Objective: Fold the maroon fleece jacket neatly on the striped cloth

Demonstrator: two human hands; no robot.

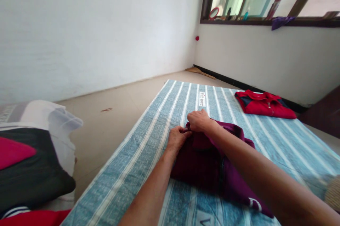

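A purple zip jacket, dark maroon on one side and brighter purple on the other, lies folded on the striped blue sheet. My left hand pinches its far left edge, where a band with light lettering shows. Close beside it, my right hand is closed on the same edge, fingers curled over the cloth. My right forearm crosses above the jacket and hides part of it. White lettering is visible near the jacket's lower right corner.
A folded red and dark jacket lies at the sheet's far right. Dark and pink clothes are piled at the left beside a white bag. A straw broom lies by the wall corner. Bottles stand on the window sill.
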